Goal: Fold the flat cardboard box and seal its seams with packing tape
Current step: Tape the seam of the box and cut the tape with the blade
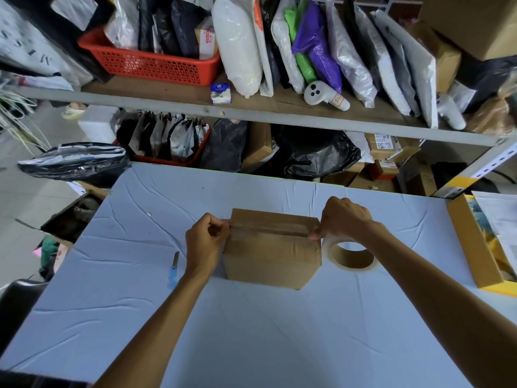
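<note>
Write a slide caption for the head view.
Left hand pinches tape on the box; right hand holds the roll.

The pale-blue clothed table (pixel 251 331) carries a cardboard box (pixel 271 259) and a blue-handled knife (pixel 173 271).

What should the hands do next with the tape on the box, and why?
Probably pull the tape roll down over the right edge of the box and rub the tape strip flat. The strip already spans the top seam, the left hand pinches its end at the left edge, and the right hand holds the roll at the right edge, uncut.
</note>
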### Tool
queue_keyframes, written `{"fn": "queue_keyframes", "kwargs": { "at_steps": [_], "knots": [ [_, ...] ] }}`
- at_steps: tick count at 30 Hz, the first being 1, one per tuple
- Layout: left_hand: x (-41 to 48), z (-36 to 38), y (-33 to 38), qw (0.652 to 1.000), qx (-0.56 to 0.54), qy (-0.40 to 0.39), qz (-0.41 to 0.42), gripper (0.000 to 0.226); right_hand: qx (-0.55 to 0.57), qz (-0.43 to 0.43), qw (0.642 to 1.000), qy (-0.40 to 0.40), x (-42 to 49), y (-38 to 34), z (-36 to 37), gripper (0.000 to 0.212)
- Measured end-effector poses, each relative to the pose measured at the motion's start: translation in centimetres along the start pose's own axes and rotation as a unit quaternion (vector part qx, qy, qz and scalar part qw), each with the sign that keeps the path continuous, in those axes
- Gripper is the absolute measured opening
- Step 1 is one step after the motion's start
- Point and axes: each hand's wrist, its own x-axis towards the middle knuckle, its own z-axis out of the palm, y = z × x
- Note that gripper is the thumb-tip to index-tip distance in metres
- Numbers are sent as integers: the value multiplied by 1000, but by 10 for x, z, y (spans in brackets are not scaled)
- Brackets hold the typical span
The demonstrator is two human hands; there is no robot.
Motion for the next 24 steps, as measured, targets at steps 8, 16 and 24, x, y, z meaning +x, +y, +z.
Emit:
{"fn": "queue_keyframes", "kwargs": {
  "at_steps": [8, 16, 24],
  "knots": [
    [-5, 5, 2, 999, -35, 22, -9, 9, 19, -37, 999, 6, 0, 7, 3, 50],
    [-8, 8, 2, 996, -83, 31, -32, 8, 61, -58, 996, 32, 1, 15, 12, 47],
    [-7, 9, 7, 996, -63, 50, -38, 13, 83, -78, 991, 68, -2, 22, 23, 47]
  ]
}}
